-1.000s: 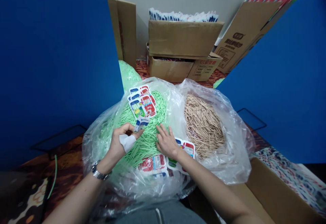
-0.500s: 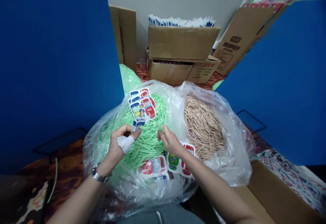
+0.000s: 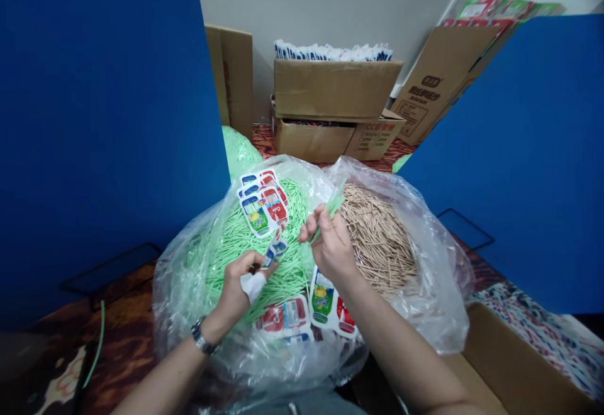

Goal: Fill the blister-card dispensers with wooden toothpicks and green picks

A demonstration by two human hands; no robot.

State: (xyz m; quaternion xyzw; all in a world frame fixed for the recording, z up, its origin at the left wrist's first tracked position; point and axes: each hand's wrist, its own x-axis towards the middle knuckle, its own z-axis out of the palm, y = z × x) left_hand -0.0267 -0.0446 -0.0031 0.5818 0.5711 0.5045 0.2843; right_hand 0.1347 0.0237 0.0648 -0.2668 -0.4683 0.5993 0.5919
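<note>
A clear plastic bag [image 3: 189,264] in front of me holds a heap of thin green sticks [image 3: 245,239]. My left hand [image 3: 243,276], with a white bandage on one finger, pinches a small printed packet [image 3: 275,250] above the heap. My right hand [image 3: 330,245] is closed on a small bunch of green sticks [image 3: 331,207], raised over the gap between the two bags. A second clear bag [image 3: 425,232] to the right holds tan wooden sticks [image 3: 377,239]. Printed bottle-shaped packets lie in a stack at the back of the green heap [image 3: 262,204] and near my wrists [image 3: 302,314].
Blue partition panels stand at left [image 3: 104,119] and right [image 3: 519,151]. Cardboard boxes [image 3: 335,88] are stacked at the back wall, one filled with white packets. An open cardboard box [image 3: 509,365] sits at the lower right. Another green-filled bag [image 3: 238,148] lies behind.
My right hand rose from the green heap, pinched some green sticks and lifted them up and to the right. My left hand shifted slightly right with the packet still in it.
</note>
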